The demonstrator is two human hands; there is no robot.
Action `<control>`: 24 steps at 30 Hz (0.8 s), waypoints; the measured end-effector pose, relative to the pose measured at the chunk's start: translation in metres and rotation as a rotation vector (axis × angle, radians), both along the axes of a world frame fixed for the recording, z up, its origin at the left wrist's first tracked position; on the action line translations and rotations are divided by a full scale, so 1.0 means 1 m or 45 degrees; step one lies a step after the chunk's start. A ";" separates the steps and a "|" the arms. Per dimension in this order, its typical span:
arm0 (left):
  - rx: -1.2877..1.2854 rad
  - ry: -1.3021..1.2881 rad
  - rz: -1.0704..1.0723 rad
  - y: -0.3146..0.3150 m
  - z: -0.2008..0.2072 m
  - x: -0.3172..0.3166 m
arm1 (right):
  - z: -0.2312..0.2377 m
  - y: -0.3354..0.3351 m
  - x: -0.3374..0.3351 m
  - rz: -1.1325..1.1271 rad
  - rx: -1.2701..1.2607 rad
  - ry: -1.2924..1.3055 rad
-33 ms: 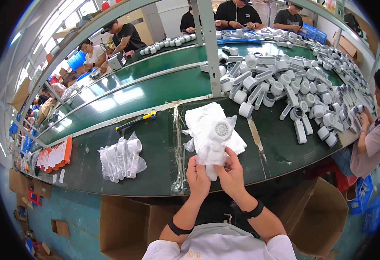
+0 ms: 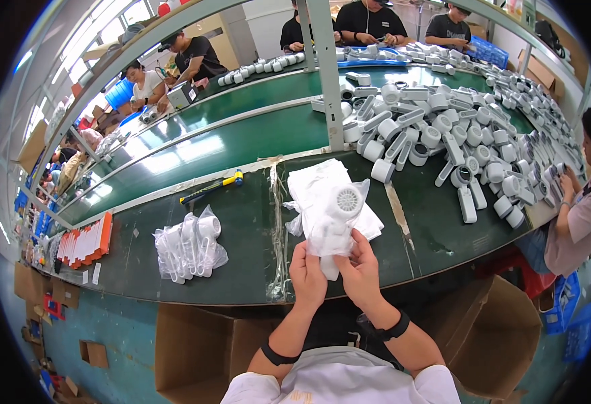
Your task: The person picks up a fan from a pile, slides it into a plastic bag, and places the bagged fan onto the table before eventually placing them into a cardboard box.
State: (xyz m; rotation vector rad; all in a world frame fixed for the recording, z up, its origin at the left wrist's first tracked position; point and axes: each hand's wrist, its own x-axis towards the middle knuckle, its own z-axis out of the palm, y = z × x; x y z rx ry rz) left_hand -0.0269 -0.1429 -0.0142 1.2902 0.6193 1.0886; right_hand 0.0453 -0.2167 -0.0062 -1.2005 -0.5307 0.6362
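Green bench (image 2: 241, 222), white fan heap (image 2: 457, 135) at 1 o'clock. Bag stack (image 2: 322, 185) centre; bagged fans (image 2: 188, 246) at 9 o'clock. Left hand (image 2: 307, 273) and right hand (image 2: 357, 269) both grip a bagged fan (image 2: 332, 219) just above the bench's near edge.

A long green desk (image 2: 241, 222) is stretching from the lower left of the frame to the upper right. A pile of white bagged parts (image 2: 189, 246) is lying at its lower left, with a stack of orange and white cards (image 2: 83, 241) sitting further left near the edge. A yellow-handled tool (image 2: 212, 187) is resting just above them. White plastic bags (image 2: 329, 195) are lying at the centre, and a heap of grey-white fan parts (image 2: 457, 145) is spreading across the upper right.
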 end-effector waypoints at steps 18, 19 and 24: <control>0.256 0.150 -0.518 0.005 -0.005 -0.043 | 0.006 -0.002 0.009 -0.239 0.199 0.083; 0.320 0.104 -0.388 0.007 0.000 -0.037 | 0.008 -0.003 0.009 -0.227 0.204 0.072; 0.214 -0.031 -0.264 0.001 0.016 -0.023 | 0.006 -0.005 0.005 -0.106 0.124 -0.063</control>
